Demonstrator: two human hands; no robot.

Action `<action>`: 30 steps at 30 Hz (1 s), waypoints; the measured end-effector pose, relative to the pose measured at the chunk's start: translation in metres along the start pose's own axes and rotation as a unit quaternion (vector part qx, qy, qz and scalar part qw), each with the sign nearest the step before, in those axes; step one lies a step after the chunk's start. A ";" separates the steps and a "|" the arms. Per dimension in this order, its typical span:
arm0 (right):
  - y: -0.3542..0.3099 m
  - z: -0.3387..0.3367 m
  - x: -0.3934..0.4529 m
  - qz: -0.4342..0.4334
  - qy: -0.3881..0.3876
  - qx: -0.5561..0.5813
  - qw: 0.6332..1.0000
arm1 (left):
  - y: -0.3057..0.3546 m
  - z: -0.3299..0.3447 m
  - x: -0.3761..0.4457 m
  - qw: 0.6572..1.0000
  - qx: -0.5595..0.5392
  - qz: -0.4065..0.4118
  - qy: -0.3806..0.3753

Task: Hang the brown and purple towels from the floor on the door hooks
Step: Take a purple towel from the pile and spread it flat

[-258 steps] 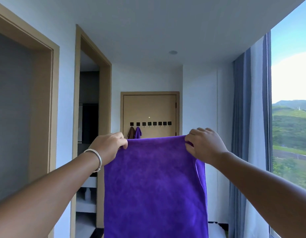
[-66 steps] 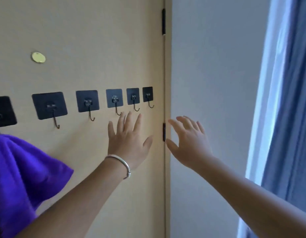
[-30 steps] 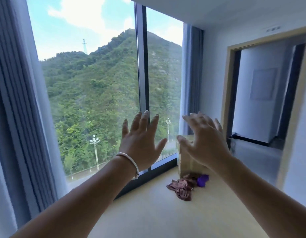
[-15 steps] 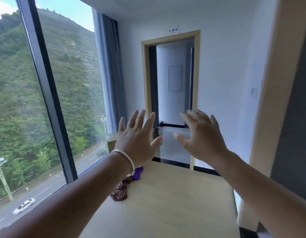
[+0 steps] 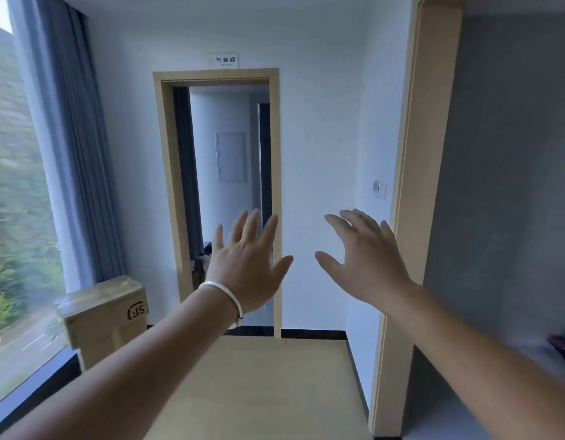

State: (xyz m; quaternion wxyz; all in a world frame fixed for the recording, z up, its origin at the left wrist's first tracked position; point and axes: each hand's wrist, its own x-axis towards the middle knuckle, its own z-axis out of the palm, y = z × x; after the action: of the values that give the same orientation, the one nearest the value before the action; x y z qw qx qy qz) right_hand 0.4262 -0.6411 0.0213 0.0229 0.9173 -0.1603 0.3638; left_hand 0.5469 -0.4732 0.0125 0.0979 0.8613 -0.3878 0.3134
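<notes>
Left hand [image 5: 246, 265], right hand [image 5: 366, 265]: both grips spread, empty, raised before doorway [image 5: 224, 198]. Towels, hooks: out of sight. Remaining hanging: cannot tell.

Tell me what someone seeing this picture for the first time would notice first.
Two bare, empty hands raised mid-frame with fingers spread: the left hand, wearing a white bangle, and the right hand. Behind them stands an open, tan-framed doorway in the white far wall. At lower left a tan cardboard box sits beside the big window.
</notes>
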 end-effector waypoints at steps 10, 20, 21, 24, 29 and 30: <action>-0.001 0.091 0.073 0.024 -0.021 -0.028 0.999 | -0.056 0.089 0.081 0.999 -0.025 0.033 -0.004; 0.063 0.182 0.164 0.034 -0.022 -0.025 0.999 | -0.059 0.182 0.185 0.999 -0.023 0.041 -0.011; 0.073 0.191 0.175 0.032 -0.021 -0.026 0.999 | -0.057 0.192 0.198 0.999 -0.022 0.040 -0.011; 0.106 0.213 0.208 0.030 -0.011 -0.024 0.999 | -0.048 0.219 0.241 0.999 -0.020 0.038 -0.013; 0.166 0.245 0.261 0.036 -0.007 -0.015 0.999 | -0.027 0.266 0.314 0.999 -0.010 0.048 -0.021; 0.178 0.251 0.271 0.036 -0.008 -0.016 0.999 | -0.023 0.276 0.329 0.999 -0.010 0.047 -0.018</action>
State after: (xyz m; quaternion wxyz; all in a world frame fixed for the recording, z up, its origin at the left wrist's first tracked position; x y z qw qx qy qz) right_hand 0.7221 -0.9251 0.0062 0.0231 0.9132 -0.1990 0.3549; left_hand 0.8569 -0.7706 0.0001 0.0844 0.8466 -0.4329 0.2979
